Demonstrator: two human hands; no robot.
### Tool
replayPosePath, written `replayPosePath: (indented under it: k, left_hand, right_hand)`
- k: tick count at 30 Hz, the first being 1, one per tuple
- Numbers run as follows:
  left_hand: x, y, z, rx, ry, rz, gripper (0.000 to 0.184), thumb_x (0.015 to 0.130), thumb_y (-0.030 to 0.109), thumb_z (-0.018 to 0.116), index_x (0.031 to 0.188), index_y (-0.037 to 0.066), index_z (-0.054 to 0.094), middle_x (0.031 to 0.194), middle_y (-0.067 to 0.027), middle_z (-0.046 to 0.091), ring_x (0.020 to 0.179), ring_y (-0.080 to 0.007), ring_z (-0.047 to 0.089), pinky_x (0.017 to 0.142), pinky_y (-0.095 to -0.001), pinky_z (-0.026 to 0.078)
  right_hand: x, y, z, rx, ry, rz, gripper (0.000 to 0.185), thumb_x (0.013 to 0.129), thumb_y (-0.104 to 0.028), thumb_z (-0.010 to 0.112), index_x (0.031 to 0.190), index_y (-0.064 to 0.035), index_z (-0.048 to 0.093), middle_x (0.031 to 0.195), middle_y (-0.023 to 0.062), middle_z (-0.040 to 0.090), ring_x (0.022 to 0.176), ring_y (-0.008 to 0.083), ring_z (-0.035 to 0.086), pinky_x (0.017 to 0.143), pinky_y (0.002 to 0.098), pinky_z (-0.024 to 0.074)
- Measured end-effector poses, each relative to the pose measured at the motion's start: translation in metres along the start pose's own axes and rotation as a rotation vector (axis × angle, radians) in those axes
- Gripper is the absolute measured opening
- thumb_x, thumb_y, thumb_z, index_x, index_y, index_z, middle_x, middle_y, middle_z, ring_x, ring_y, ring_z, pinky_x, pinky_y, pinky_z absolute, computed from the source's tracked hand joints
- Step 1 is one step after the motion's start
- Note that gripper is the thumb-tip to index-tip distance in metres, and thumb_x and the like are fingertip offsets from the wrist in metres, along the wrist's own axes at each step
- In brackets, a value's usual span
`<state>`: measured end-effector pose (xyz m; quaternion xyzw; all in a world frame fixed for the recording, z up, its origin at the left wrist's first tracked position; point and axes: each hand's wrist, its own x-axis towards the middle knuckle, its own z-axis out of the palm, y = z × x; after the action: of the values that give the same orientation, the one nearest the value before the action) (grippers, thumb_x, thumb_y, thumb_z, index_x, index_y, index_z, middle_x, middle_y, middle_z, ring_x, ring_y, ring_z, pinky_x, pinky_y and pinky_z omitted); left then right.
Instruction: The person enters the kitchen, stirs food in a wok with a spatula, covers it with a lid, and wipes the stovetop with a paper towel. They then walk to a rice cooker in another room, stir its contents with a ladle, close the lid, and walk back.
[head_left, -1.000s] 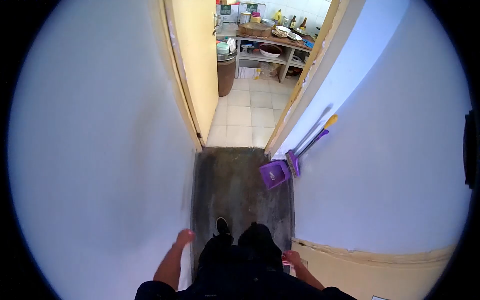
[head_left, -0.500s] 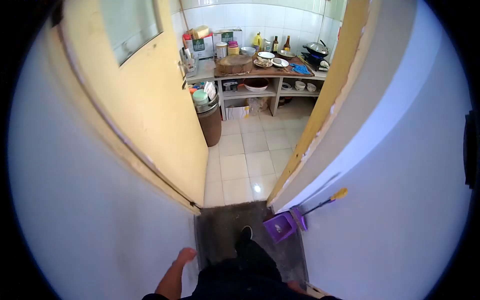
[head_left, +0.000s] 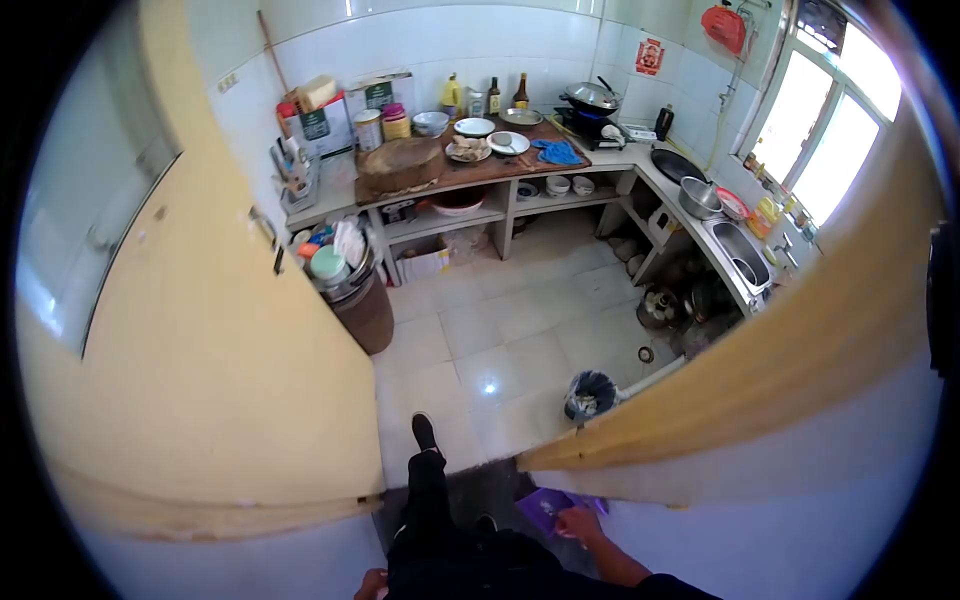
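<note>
My left hand (head_left: 372,583) hangs low beside my dark trouser leg, at the bottom edge of the view. Its fingers are mostly hidden, and I cannot see whether it holds anything. On the other side my right hand (head_left: 578,522) swings forward with loosely bent fingers apart and nothing visible in them. In the view it overlaps a purple dustpan (head_left: 543,507) on the floor by the door frame; the hand appears to be above it, not gripping it. One dark shoe (head_left: 424,432) is on the kitchen tiles past the threshold.
A yellow door (head_left: 230,330) stands open at left, with a brown bin (head_left: 362,318) beyond it. A small bucket (head_left: 590,396) sits inside the right door frame. Ahead, the counter bears a round chopping board (head_left: 400,165), plates, a blue cloth (head_left: 558,152) and a wok (head_left: 592,96); a sink (head_left: 740,252) is at right.
I have stepped forward into the doorway, and more of the kitchen shows at right. My right hand has come forward into view; my left hand has dropped back toward the bottom edge.
</note>
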<state>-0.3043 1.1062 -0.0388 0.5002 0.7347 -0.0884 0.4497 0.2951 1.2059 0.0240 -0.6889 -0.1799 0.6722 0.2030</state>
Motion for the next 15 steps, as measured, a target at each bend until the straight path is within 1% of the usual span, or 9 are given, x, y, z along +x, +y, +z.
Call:
replayPosePath:
  k: [2,4,5,7,10,11,12,14,15]
  left_hand:
    - [0.058,0.033,-0.037,0.080,0.009,0.108,0.031,0.076,0.035,0.075,0.095,0.010,0.075,0.092,-0.0134,0.074,0.078,-0.0293,0.071,0.073,-0.0388,0.056]
    - [0.099,0.076,-0.088,-0.155,-0.072,0.117,0.034,0.076,0.038,0.075,0.095,0.010,0.075,0.093,-0.0143,0.073,0.078,-0.0314,0.070,0.074,-0.0388,0.056]
    - [0.119,0.100,-0.115,-0.272,-0.113,0.114,0.036,0.075,0.039,0.074,0.095,0.010,0.074,0.094,-0.0147,0.073,0.079,-0.0324,0.070,0.074,-0.0387,0.055]
    - [0.197,0.137,-0.158,-0.132,-0.177,0.056,0.032,0.077,0.037,0.073,0.094,0.011,0.075,0.088,-0.0139,0.072,0.077,-0.0302,0.070,0.074,-0.0391,0.055]
    - [0.319,0.226,-0.231,0.165,-0.236,0.049,0.026,0.079,0.033,0.070,0.092,0.011,0.076,0.080,-0.0128,0.072,0.075,-0.0268,0.069,0.072,-0.0395,0.054]
    - [0.327,0.270,-0.278,0.196,-0.157,0.194,0.024,0.081,0.031,0.067,0.090,0.010,0.076,0.081,-0.0120,0.072,0.075,-0.0261,0.070,0.073,-0.0396,0.055]
    - [0.366,0.315,-0.298,0.158,-0.056,0.346,0.026,0.083,0.034,0.066,0.089,0.011,0.076,0.080,-0.0110,0.072,0.074,-0.0238,0.070,0.072,-0.0384,0.055]
    - [0.414,0.399,-0.359,0.118,-0.055,0.295,0.029,0.084,0.036,0.065,0.087,0.010,0.075,0.083,-0.0127,0.073,0.076,-0.0256,0.070,0.071,-0.0397,0.055]
    - [0.444,0.439,-0.369,0.206,-0.012,0.369,0.029,0.084,0.036,0.064,0.087,0.009,0.075,0.084,-0.0133,0.073,0.079,-0.0275,0.071,0.072,-0.0402,0.055]
  right_hand:
    - [0.000,0.008,-0.002,-0.128,0.052,0.127,0.017,0.087,-0.020,0.065,0.081,-0.0042,0.067,0.072,0.0086,0.065,0.063,0.0177,0.063,0.059,0.0324,0.0533]
    - [-0.014,0.007,0.007,-0.232,0.157,0.280,0.018,0.084,-0.020,0.067,0.078,-0.0031,0.067,0.072,0.0095,0.065,0.063,0.0185,0.063,0.059,0.0332,0.0527]
    - [-0.014,0.015,0.005,-0.250,0.155,0.338,0.018,0.084,-0.020,0.067,0.078,-0.0031,0.067,0.071,0.0095,0.065,0.063,0.0185,0.063,0.059,0.0332,0.0526]
    - [-0.007,0.024,0.007,-0.182,0.167,0.410,0.018,0.085,-0.020,0.066,0.079,-0.0030,0.067,0.071,0.0096,0.065,0.063,0.0185,0.063,0.059,0.0333,0.0525]
    - [-0.004,-0.020,0.028,-0.024,0.253,0.421,0.019,0.086,-0.020,0.065,0.080,-0.0030,0.067,0.071,0.0097,0.065,0.063,0.0186,0.063,0.058,0.0335,0.0522]
    - [0.003,-0.039,0.038,0.028,0.283,0.396,0.019,0.086,-0.020,0.065,0.080,-0.0030,0.067,0.071,0.0097,0.065,0.063,0.0186,0.063,0.058,0.0335,0.0521]
    - [0.012,-0.060,0.046,0.077,0.326,0.358,0.019,0.087,-0.020,0.065,0.080,-0.0029,0.067,0.071,0.0098,0.065,0.063,0.0186,0.063,0.058,0.0336,0.0521]
    - [0.033,-0.099,0.063,0.170,0.368,0.285,0.019,0.087,-0.021,0.064,0.081,-0.0029,0.067,0.071,0.0099,0.065,0.062,0.0187,0.063,0.058,0.0337,0.0519]
    - [0.048,-0.115,0.067,0.211,0.394,0.245,0.019,0.087,-0.021,0.064,0.081,-0.0029,0.068,0.071,0.0099,0.065,0.062,0.0187,0.063,0.057,0.0337,0.0518]
